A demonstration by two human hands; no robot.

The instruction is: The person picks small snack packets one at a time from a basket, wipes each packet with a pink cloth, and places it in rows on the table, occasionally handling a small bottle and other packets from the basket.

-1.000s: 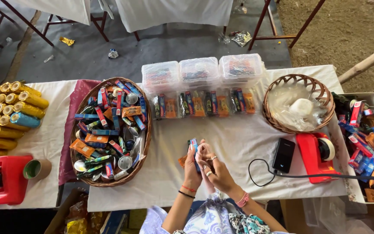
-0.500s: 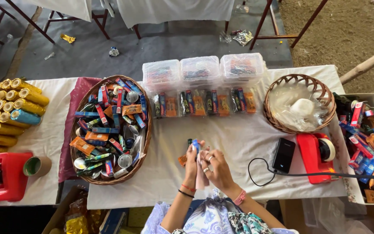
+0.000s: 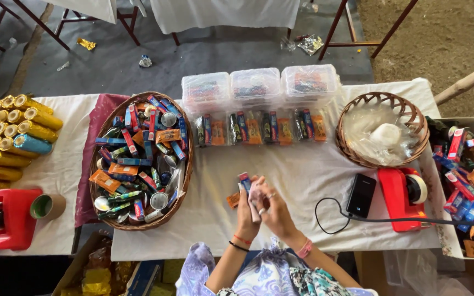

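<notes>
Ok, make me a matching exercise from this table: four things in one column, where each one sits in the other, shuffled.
Things:
1. phone
2. gold tubes
3. clear lidded boxes
4. small packet

Places:
A. far left of the table
B. between both hands
C. back row, centre
D. beside the right red tape dispenser

Pairs: 1-D, 2-A, 3-C, 4-B

3 clear lidded boxes (image 3: 259, 86), 2 wicker baskets (image 3: 185, 164), 2 red tape dispensers (image 3: 404, 198), 1 black phone (image 3: 361, 195), 2 hands (image 3: 248, 211).

small packets (image 3: 246, 183), upright, held above table
</notes>
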